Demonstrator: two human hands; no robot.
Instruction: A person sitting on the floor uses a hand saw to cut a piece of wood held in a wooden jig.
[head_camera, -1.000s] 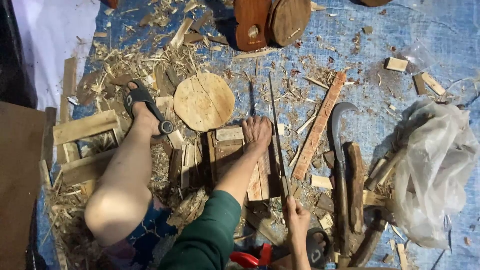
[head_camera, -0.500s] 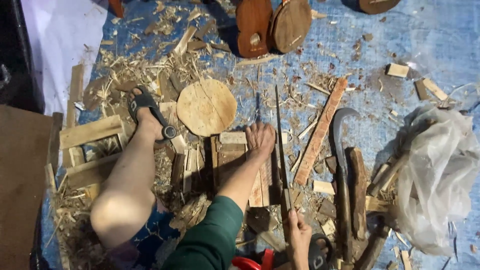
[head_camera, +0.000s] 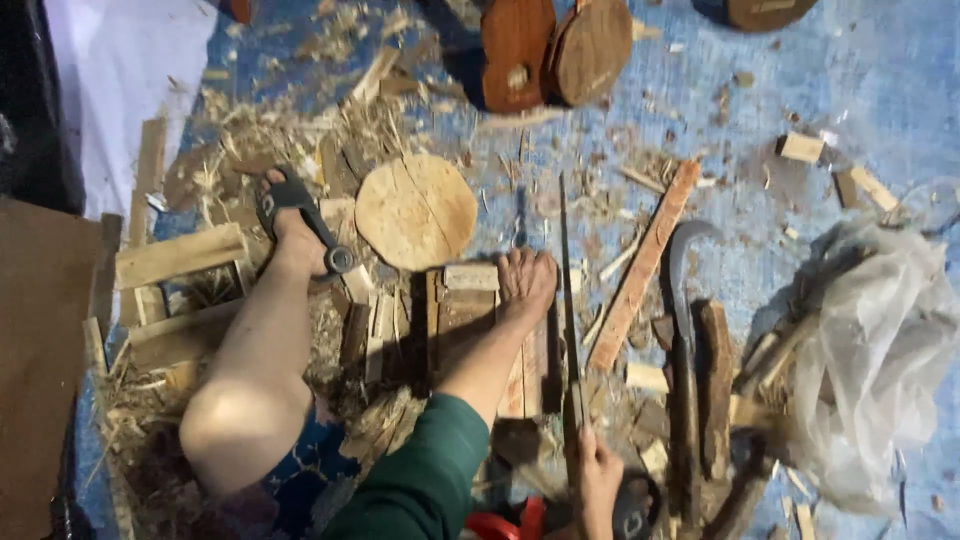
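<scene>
Pressing one flat left hand (head_camera: 527, 280) on boards, right hand (head_camera: 598, 485) seemingly gripping one saw (head_camera: 566, 300).

Rough pale wood disc (head_camera: 416, 210); dull metal saw blade (head_camera: 566, 290); glossy crinkled plastic bag (head_camera: 880, 340); blue tarp (head_camera: 880, 90).

The right hand (head_camera: 598, 485) is cut by the bottom edge, so its grip on the saw (head_camera: 566, 330) handle is partly hidden. The left forearm covers part of the wooden board (head_camera: 462, 320). A dark wooden piece (head_camera: 770, 10) is cut by the top edge.
</scene>
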